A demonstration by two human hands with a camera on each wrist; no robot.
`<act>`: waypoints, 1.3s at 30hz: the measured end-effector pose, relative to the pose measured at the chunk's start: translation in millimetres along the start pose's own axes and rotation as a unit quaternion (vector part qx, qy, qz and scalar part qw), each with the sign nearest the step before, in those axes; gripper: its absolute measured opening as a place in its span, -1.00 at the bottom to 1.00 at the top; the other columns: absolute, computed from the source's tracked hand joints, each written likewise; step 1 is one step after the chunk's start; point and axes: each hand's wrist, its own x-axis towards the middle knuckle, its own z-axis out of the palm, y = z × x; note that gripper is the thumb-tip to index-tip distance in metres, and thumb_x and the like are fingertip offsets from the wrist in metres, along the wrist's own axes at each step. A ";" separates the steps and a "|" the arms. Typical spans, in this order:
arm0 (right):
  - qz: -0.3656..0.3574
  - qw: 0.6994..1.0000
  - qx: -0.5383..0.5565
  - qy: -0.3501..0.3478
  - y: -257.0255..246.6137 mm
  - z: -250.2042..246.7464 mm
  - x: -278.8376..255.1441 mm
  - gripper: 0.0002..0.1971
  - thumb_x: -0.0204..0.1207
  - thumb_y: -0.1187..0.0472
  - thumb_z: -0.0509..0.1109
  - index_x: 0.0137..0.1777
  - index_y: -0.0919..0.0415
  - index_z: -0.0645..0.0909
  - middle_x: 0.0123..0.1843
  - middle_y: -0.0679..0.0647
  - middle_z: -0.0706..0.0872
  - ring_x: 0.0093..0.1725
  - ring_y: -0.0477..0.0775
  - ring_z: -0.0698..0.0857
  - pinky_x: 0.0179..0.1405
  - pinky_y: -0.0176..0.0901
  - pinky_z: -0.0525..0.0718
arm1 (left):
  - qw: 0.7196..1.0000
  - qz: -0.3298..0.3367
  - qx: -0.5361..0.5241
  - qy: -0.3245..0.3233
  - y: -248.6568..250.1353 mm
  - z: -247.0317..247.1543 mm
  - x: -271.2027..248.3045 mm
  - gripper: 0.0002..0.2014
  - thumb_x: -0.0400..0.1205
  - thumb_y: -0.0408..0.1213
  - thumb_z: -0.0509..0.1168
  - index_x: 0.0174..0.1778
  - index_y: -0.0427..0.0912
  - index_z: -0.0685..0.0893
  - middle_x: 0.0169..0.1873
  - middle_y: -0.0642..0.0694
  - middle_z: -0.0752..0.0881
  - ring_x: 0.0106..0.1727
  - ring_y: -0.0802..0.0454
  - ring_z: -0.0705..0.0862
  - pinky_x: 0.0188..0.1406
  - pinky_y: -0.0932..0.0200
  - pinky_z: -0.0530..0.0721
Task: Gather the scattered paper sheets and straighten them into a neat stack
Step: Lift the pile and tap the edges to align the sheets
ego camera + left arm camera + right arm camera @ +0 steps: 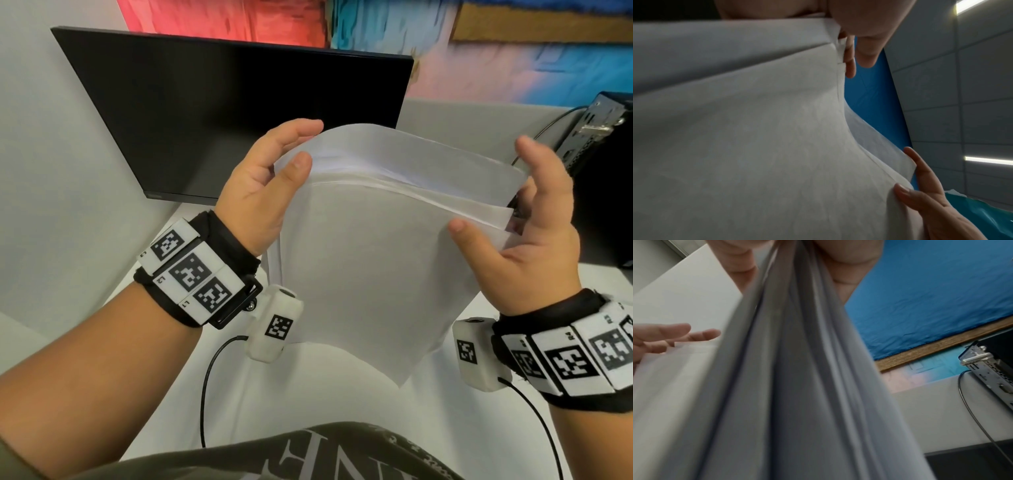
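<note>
Bundle of white paper sheets (pixel 370 274) held upright above the white counter (pixel 342 394), near the person's chest. Sheets blank, slightly bowed, top edges staggered in uneven layers, side edges fanned apart in the right wrist view. Left hand (pixel 263 195) grips the upper left edge, thumb on the front, fingers curled behind. Right hand (pixel 534 233) pinches the upper right edge, thumb in front, fingers behind, index finger raised free. Behind: black monitor (pixel 222 113), dark computer case (pixel 603 164) at far right.
</note>
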 end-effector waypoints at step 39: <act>0.252 0.924 0.275 0.085 6.1 10.1 -27.5 -0.68 0.20 0.18 0.48 0.00 0.05 0.70 -0.24 -0.29 0.82 -0.14 -0.29 0.78 -0.16 -0.48 0.68 | 0.999 -0.041 0.014 -0.016 -54.2 -15.3 -16.3 -0.54 0.31 -0.15 0.46 0.14 -0.12 0.63 0.02 0.00 0.77 0.13 0.00 0.74 0.13 0.04 0.72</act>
